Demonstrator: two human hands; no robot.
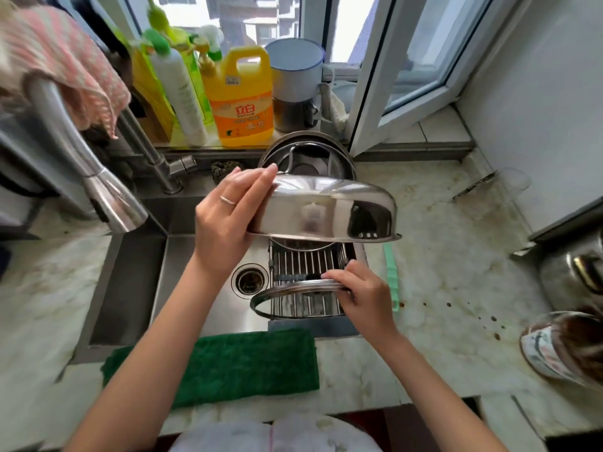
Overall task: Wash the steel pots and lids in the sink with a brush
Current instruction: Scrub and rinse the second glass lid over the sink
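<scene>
On my feed the steel pot [326, 207] is held mouth down in the air over the back of the sink [130, 282], its rim tilted slightly lower to the right. The left hand [225, 216] holds it at its left edge, fingers laid over the domed outside; the thumb is out of sight below the rim. Nearer to me, the right hand [362, 291] pinches the right edge of a glass lid [293, 290] with a steel band, which hangs almost flat just above the drain rack [310, 259] set in the right side of the sink. The round drain [249, 280] shows just left of the rack. Behind the raised pot a second steel pot [306, 158] stands at the back edge of the sink. The faucet [98, 181] reaches in from the left, its spout well apart from both hands. A green cloth [228, 363] lies over the sink's front edge. On the stained counter [440, 256], just beside the sink's right wall, I see a pale green strip [391, 275]; I cannot tell what it is. A yellow detergent bottle [243, 99], a white bottle [181, 96] and an enamel mug [295, 70] stand on the window sill.
</scene>
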